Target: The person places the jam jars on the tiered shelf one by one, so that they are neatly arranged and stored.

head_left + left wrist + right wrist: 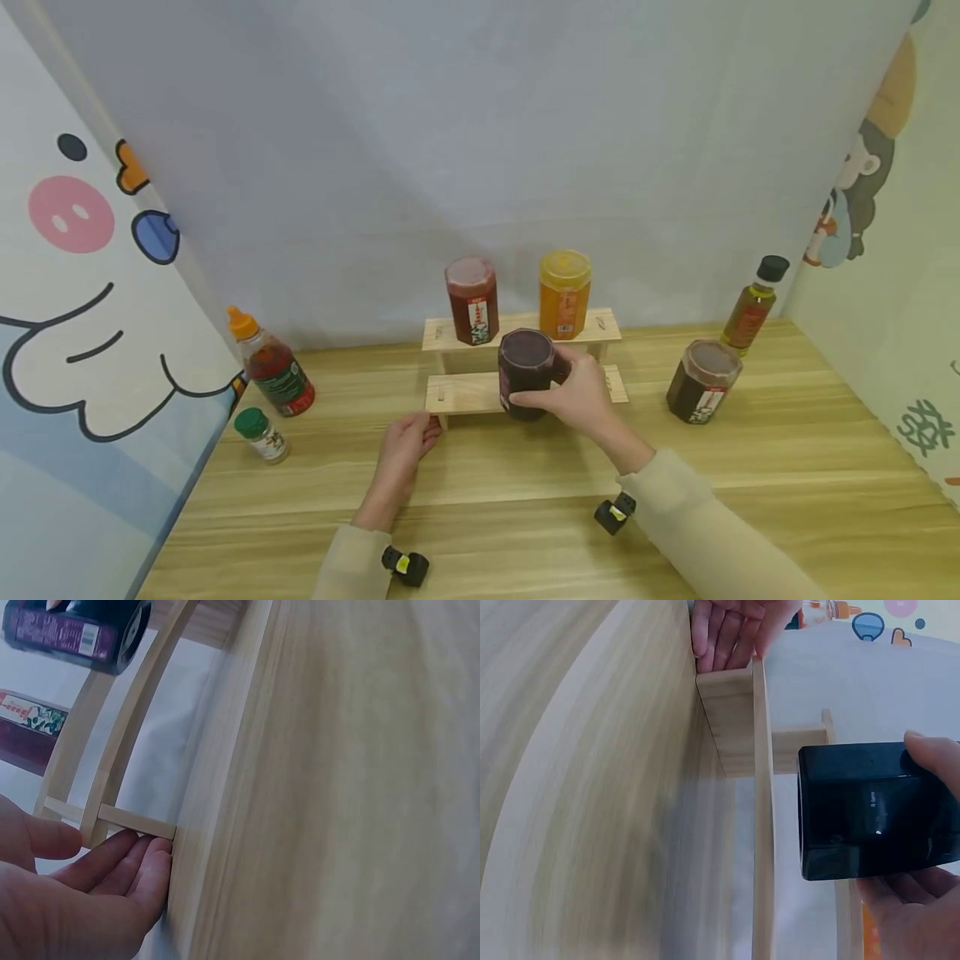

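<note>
My right hand (577, 392) grips a dark purple jar (526, 367) around its sides, thumb on one side and fingers on the other. In the right wrist view the jar (877, 810) is tipped on its side by the camera angle, with a gap between its base and the lower board. My left hand (405, 446) touches the left end of a two-step wooden shelf (465, 393). Its fingers (150, 874) lie against the outer side panel, the thumb near the board's end. On the upper step stand a red jar (472, 304) and a yellow jar (564, 296).
Right of the shelf stand another dark jar (702, 382) and an oil bottle (750, 308) with a black cap. To the left are a red sauce bottle (277, 371) with an orange cap and a small green-capped shaker (262, 436). A pale curtain (480, 150) hangs behind the table.
</note>
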A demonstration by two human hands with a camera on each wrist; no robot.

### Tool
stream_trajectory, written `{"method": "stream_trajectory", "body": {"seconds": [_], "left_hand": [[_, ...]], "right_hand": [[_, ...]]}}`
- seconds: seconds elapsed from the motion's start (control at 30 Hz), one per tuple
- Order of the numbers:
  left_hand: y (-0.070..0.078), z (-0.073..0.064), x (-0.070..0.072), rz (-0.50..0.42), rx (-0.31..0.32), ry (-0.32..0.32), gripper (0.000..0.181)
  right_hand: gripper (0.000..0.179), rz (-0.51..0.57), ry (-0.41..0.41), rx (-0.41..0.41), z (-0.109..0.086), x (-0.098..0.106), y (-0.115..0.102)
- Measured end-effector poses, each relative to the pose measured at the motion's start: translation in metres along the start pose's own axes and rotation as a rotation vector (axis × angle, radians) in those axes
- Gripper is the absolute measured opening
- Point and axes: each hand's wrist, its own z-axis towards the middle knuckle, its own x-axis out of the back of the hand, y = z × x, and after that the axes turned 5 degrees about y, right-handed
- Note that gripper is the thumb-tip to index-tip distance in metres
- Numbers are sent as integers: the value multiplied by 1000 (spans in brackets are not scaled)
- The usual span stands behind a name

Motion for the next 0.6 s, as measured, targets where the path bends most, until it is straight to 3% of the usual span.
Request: {"method": "stream_trajectory", "body": {"seconds": [0.2,0.6], "left_hand": [[-1,0,0,-6,2,5,39],[-1,0,0,-7,-9,6,39]], "right_hand": [[62,-18,16,15,12,-20,33],[65,-76,100,-46,18,-51,38]]}}
